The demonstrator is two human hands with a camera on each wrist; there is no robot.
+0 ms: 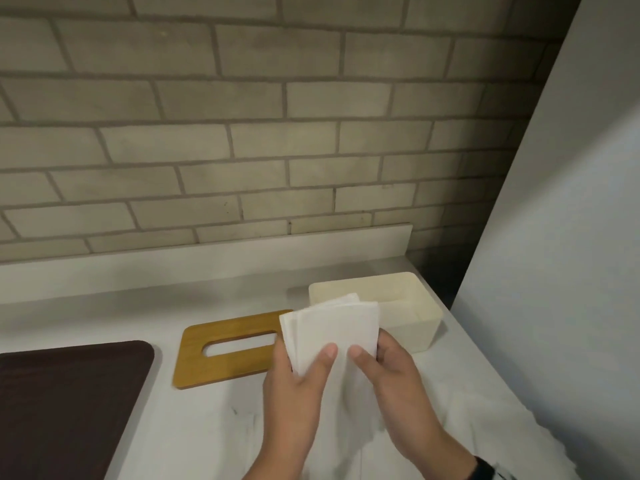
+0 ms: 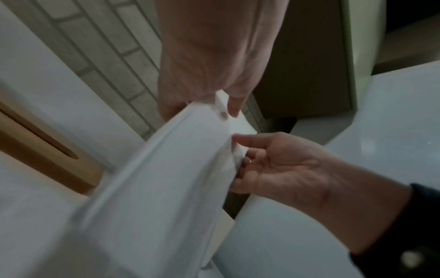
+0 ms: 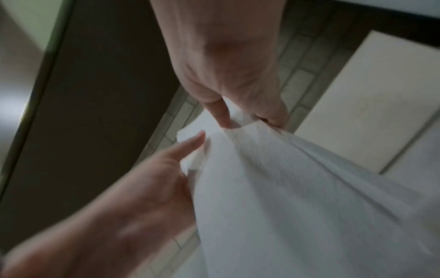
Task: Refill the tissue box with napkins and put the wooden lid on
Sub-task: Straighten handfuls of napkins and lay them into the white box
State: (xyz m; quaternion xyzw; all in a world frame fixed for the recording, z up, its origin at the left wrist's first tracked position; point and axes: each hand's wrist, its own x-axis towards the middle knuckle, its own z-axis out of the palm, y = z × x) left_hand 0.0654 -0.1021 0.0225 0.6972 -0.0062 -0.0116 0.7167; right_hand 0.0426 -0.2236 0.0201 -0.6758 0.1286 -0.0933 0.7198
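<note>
A stack of white napkins [image 1: 332, 327] is held upright above the counter, just in front of the open cream tissue box [image 1: 408, 306]. My left hand [image 1: 304, 368] grips its left side, thumb on the near face. My right hand [image 1: 381, 362] grips its right side the same way. The wooden lid [image 1: 228, 362] with its oval slot lies flat on the counter, left of the box and partly behind the napkins. In the left wrist view the napkins [image 2: 166, 169] are pinched by my left hand [image 2: 214, 105], with the right hand [image 2: 273, 161] beside. The right wrist view shows the napkins [image 3: 285, 188] and box [image 3: 369, 94].
A dark brown mat [image 1: 65, 403] lies at the counter's left front. A brick-tile wall [image 1: 242, 133] with a low white backsplash runs behind. A tall pale panel [image 1: 571, 271] stands close on the right of the box.
</note>
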